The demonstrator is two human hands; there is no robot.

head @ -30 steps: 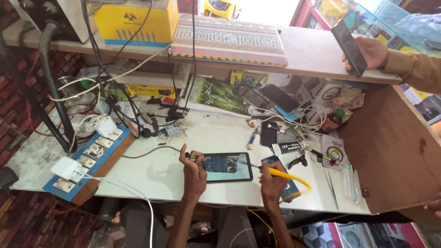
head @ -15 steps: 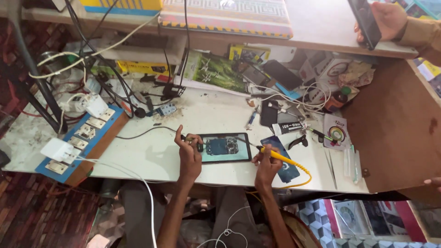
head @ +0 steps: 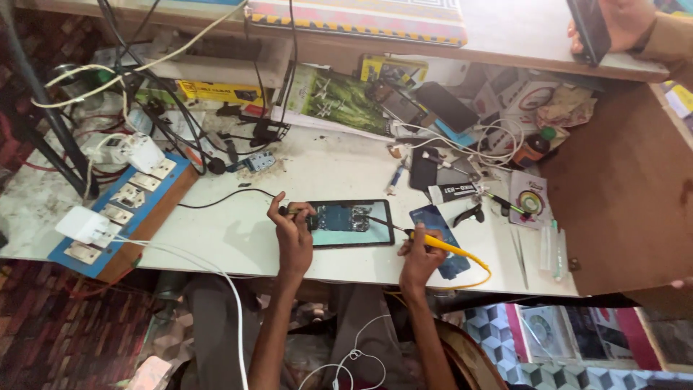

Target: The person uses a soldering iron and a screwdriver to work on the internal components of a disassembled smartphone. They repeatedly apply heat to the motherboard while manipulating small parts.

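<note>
Fingers [head: 426, 242] of right hand [head: 420, 258] pinch yellow soldering iron [head: 444, 247]; left hand [head: 294, 232] grips black probe [head: 287, 211]; white worktable [head: 339, 173].

Bare worktop [head: 238, 242] left of opened phone [head: 350, 222]; clutter [head: 469, 191] right.

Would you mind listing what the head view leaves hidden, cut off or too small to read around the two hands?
- Head view: what the left hand pinches at the opened phone; its fingers cover it.
- Head view: the yellow-handled tool's tip contact; too small.
- Head view: the co-worker's hand and dark phone; cut by the top edge.
</note>
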